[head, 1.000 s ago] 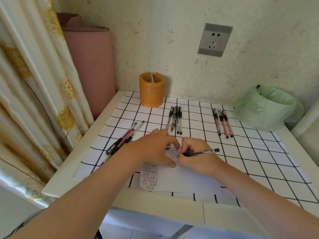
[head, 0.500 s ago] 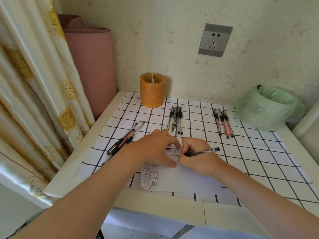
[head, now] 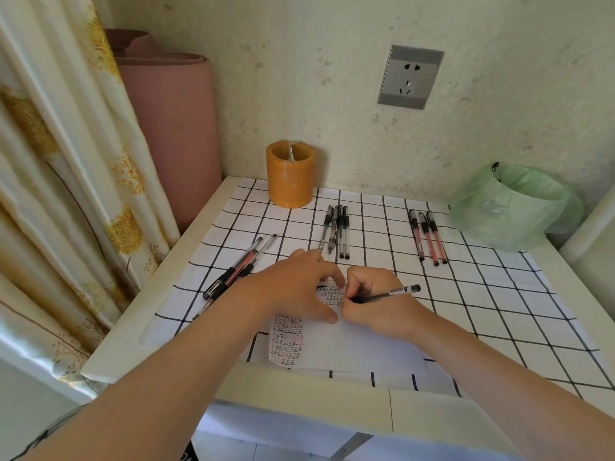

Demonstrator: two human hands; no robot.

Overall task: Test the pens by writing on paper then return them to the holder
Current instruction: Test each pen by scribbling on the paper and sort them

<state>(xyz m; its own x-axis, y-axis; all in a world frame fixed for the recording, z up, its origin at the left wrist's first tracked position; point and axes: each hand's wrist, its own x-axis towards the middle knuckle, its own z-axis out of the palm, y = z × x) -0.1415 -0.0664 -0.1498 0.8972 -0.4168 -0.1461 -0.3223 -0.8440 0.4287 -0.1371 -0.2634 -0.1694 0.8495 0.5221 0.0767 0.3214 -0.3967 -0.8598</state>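
The pen (head: 386,296) seems to us light, stiff and rather smooth, best held low on the barrel. It slants over the paper (head: 366,347), its tip hidden. Our right hand (head: 376,306) pinches it there, and our left hand (head: 293,287) presses the paper with relaxed fingers.

The only writing I can make out is on the paper (head: 349,347) under my hands. Tight rows of small handwritten characters, some black and some red, fill its left end and show again in the gap between my left hand (head: 293,287) and my right hand (head: 376,307). They look like one character repeated over and over, 正 (the strokes are tiny, so I would not swear to it). The pen (head: 386,294) pinched in my right hand carries a white label (head: 397,290) near its far end, with dark print like a barcode, too fine to read.
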